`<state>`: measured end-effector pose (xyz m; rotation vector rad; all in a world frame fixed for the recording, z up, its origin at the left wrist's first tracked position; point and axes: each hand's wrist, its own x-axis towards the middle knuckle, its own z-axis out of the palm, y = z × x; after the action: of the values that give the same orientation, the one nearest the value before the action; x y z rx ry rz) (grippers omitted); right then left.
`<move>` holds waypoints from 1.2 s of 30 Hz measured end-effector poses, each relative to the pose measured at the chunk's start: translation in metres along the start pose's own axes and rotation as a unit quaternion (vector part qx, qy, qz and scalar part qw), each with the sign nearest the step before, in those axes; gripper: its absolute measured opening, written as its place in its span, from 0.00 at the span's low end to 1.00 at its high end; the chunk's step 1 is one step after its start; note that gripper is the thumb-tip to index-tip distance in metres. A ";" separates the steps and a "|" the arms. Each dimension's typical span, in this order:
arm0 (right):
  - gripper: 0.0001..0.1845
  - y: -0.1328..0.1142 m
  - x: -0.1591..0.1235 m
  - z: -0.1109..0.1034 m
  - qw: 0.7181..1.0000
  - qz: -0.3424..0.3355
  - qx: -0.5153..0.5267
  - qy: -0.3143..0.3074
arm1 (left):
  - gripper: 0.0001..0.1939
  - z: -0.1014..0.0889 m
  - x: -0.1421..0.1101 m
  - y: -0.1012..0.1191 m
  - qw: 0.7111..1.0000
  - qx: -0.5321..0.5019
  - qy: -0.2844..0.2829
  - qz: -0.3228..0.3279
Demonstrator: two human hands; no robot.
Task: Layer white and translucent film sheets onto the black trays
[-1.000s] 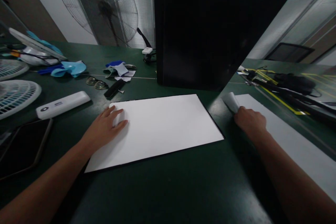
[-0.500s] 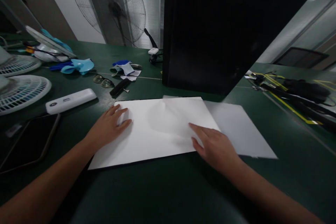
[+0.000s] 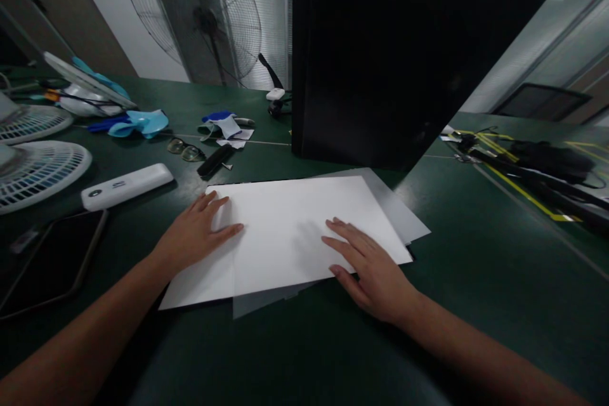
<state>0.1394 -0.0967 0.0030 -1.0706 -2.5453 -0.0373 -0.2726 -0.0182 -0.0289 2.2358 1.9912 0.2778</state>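
Observation:
A white sheet (image 3: 280, 222), perhaps on a thin dark-edged board, lies on the green table. A thin, see-through sheet (image 3: 387, 206) lies askew across it, sticking out beyond its right side and below its front edge. My left hand (image 3: 197, 228) rests on the left end of the white sheet with its fingers spread, holding nothing. Over the right part of both sheets is my right hand (image 3: 366, 266), fingers stretched out and apart. Whether its fingertips touch the see-through sheet or hover just above, I cannot tell.
A large black panel (image 3: 380, 63) stands behind the sheets. To the left are a phone (image 3: 52, 260), a white oblong device (image 3: 126, 185), fans (image 3: 42, 171), glasses (image 3: 185, 149) and a black case (image 3: 215, 160). Dark gear with yellow strips (image 3: 523, 184) lies at the right.
The see-through sheet has shifted left and turned, now lying mostly over the white sheet. My right hand has moved slightly left and spread its fingers. The left hand stays nearly still.

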 end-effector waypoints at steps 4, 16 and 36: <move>0.27 0.023 -0.005 0.009 0.996 0.076 -0.050 -0.008 | 0.47 0.001 0.001 0.000 1.000 -0.004 0.020 -0.003; 0.31 0.020 -0.002 0.007 0.992 -0.046 0.007 -0.120 | 0.30 0.000 0.002 -0.006 0.998 -0.045 0.035 -0.013; 0.46 0.086 -0.016 0.000 0.951 0.307 -0.031 0.009 | 0.31 -0.006 0.000 0.005 1.000 -0.010 0.017 0.011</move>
<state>0.2093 -0.0471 -0.0126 -1.8243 -2.0966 0.0392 -0.2694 -0.0191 -0.0224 2.2556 1.9729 0.3380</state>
